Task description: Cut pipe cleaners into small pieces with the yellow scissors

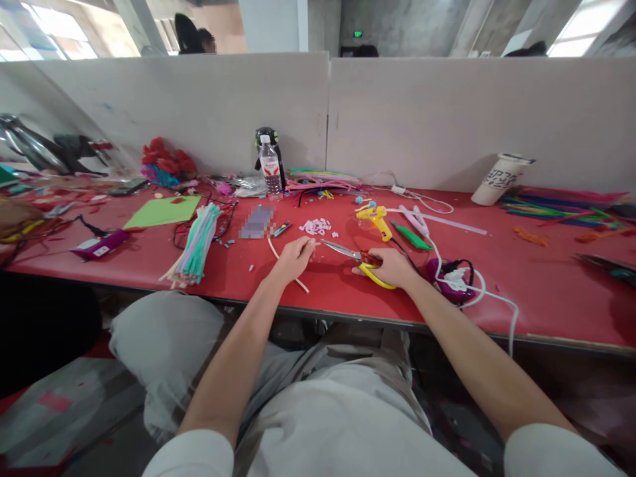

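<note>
Red tabletop lies under the left hand, fingers pinching a pale strip; scissors beside them, gripped by the right hand, could slip and nick.

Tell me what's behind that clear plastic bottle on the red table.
Behind the bottle stands a dark flask with green parts near its top; farther back is the pale partition. The bottle covers much of the flask's front.
</note>
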